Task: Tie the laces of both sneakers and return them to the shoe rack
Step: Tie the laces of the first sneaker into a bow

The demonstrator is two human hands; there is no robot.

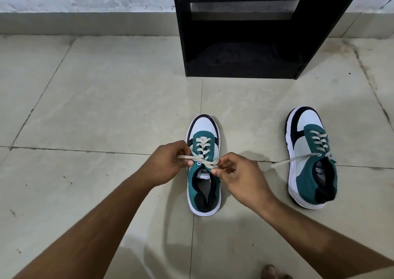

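Two teal, white and navy sneakers stand on the tiled floor, toes pointing away from me. The left sneaker (pixel 203 167) is in the middle of the view. Its beige laces (pixel 204 161) cross above the tongue. My left hand (pixel 168 163) pinches one lace end at the shoe's left side. My right hand (pixel 238 176) pinches the other end at its right side. The right sneaker (pixel 309 161) stands apart to the right, leaning slightly, with one loose lace end (pixel 285 161) trailing left on the floor.
A black shoe rack (pixel 255 65) stands against the white wall straight ahead, its lower shelves dark and open toward me. Beige floor tiles (pixel 106 108) surround the shoes. A bare foot (pixel 271 271) shows at the bottom edge.
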